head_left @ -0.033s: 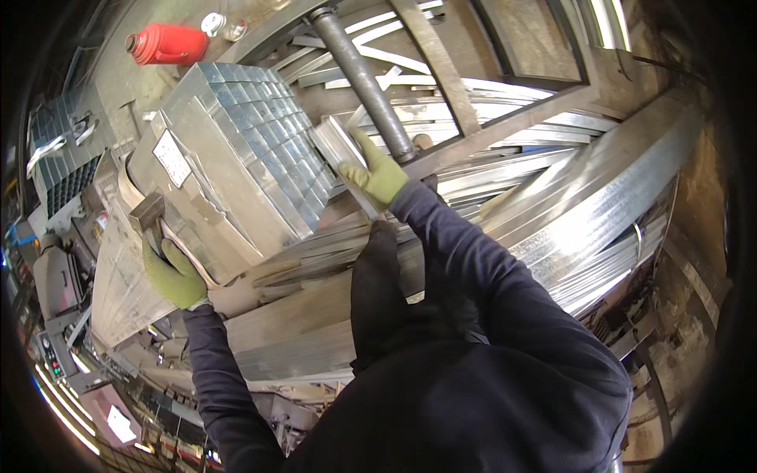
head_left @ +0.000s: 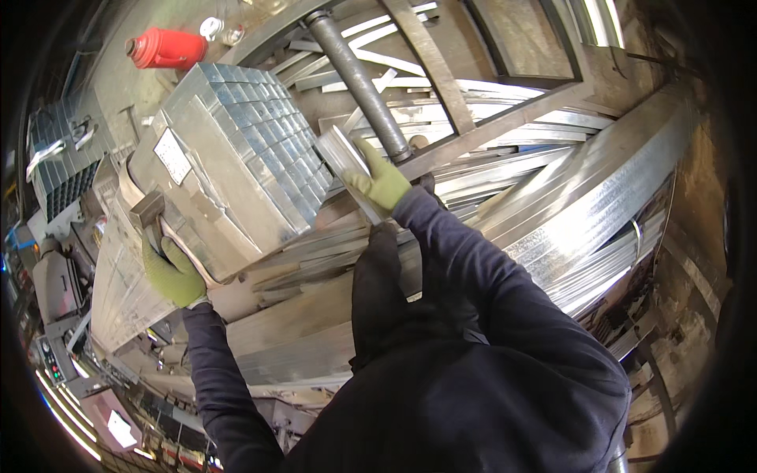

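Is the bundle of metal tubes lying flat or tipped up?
Tipped: the bundle of metal tubes slants, its left end gripped by the left hand.

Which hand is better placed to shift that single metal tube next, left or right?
Right, probably. The right hand already grips the single metal tube beside the grey pipe. The left hand is occupied at the lower end of the strapped tube bundle, well away from that tube.
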`<state>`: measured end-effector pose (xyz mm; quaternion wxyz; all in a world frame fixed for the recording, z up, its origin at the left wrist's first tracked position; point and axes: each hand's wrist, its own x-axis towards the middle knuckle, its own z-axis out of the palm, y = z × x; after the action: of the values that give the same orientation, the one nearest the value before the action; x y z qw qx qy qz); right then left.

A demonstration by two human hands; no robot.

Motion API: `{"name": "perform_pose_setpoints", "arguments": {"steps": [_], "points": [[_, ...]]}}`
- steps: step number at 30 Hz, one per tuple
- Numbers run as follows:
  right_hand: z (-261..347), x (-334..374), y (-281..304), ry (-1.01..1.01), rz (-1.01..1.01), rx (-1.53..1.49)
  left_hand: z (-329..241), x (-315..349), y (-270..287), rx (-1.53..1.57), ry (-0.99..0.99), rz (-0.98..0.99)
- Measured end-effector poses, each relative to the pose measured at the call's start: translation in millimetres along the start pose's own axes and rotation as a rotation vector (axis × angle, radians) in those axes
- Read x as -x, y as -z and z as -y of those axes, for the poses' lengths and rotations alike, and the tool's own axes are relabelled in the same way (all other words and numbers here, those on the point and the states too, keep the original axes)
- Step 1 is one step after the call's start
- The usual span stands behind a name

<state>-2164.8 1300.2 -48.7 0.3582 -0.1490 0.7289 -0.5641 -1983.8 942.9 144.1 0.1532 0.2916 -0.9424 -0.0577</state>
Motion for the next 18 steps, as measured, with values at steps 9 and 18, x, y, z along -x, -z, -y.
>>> {"name": "perform_pose_setpoints", "arguments": {"steps": [9, 18], "points": [[-50, 157, 13, -0.249, -0.181, 0.058, 10, 7, -1, -0.132, -0.042, -0.090], [-24, 166, 111, -0.201, -0.420, 0.319, 23, 10, -4, -0.189, 0.020, -0.018]]}}
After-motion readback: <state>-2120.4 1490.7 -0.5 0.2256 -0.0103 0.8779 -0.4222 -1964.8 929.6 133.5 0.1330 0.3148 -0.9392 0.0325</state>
